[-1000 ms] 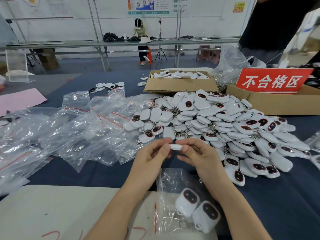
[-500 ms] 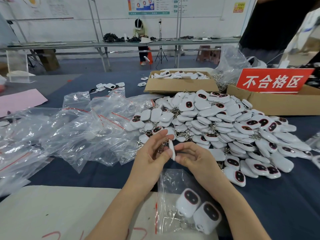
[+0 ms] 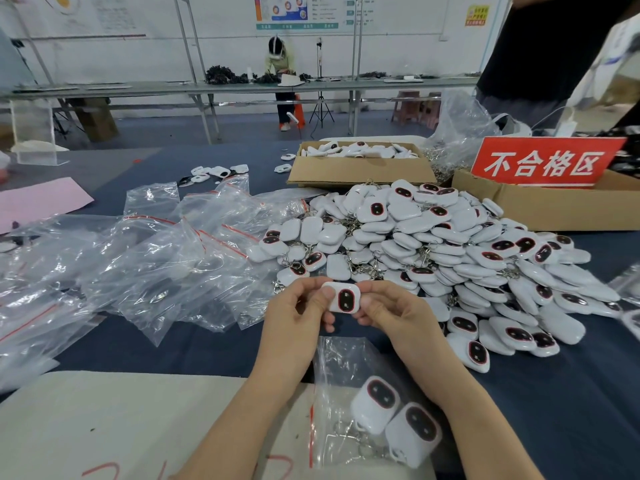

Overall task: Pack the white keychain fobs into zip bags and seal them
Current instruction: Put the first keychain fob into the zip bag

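Change: the fob (image 3: 344,299) has turned from edge-on to face-on, so its dark, red-rimmed oval now faces the camera; both hands have stayed above the bag (image 3: 332,368).
Left hand (image 3: 298,317): thumb and fingers pinch the fob's left edge.
Right hand (image 3: 391,317): fingertips pinch its right edge.
Why held so: it is lifted clear of the table (image 3: 571,393) with its face up, probably for a check before bagging.
Fobs in hand: one.
Bag: lies flat under the wrists at the near edge, red zip strip along its left side. It is close, so the fob has a short way to go.
Bagged fobs (image 3: 375,403): two, side by side with their key rings; the bag does not look sealed yet.
Pile (image 3: 433,251): loose fobs heaped just beyond the hands and to the right, within easy reach; too many to count.
Empty bags (image 3: 156,258): a crumpled heap at the left, handy for the left hand; too many to count.
Boxes: two. The far box (image 3: 360,171) holds more fobs; the right box (image 3: 554,209) carries a red sign (image 3: 543,162), likely marking rejects.
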`<move>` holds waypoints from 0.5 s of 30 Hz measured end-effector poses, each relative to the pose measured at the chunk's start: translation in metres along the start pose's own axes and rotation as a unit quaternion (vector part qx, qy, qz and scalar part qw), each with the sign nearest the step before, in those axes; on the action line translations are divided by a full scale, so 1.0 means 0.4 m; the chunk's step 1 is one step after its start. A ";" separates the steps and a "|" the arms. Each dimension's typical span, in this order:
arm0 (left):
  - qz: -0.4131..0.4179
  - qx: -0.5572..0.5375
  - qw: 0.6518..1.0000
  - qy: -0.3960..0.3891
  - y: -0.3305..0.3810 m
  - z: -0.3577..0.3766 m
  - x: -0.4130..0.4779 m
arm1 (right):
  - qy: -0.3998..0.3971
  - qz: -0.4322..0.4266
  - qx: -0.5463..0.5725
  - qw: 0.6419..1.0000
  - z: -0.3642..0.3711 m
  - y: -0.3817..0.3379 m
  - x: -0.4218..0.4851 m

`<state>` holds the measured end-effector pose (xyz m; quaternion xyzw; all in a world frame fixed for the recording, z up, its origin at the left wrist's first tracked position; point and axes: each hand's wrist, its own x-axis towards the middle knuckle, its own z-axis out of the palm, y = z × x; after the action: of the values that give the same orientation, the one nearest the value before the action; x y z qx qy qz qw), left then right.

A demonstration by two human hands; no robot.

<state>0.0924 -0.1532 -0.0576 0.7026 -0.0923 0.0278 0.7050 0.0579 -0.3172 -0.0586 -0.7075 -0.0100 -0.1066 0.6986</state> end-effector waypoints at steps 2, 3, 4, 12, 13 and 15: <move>-0.005 -0.005 1.000 -0.005 0.008 0.002 -0.004 | 0.001 0.001 0.005 1.000 0.000 0.000 0.001; -0.007 -0.008 1.000 -0.006 0.015 0.003 -0.007 | 0.001 0.002 0.007 1.000 0.000 -0.001 0.002; -0.010 -0.009 1.000 -0.006 0.023 0.001 -0.012 | 0.000 0.003 0.007 1.000 0.001 -0.003 0.002; -0.040 0.071 0.996 0.021 0.113 -0.150 -0.092 | -0.070 0.001 -0.115 0.991 0.003 -0.029 -0.003; -0.061 0.073 0.995 0.024 0.115 -0.169 -0.112 | -0.088 0.001 -0.147 0.985 0.003 -0.033 -0.005; -0.115 0.072 0.991 0.010 0.111 -0.184 -0.152 | -0.133 0.005 -0.204 0.970 0.006 -0.042 -0.008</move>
<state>0.0321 -0.0738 -0.0240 0.7571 -0.0014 -0.0394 0.6521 0.0524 -0.3142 -0.0425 -0.8428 -0.0775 -0.0082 0.5326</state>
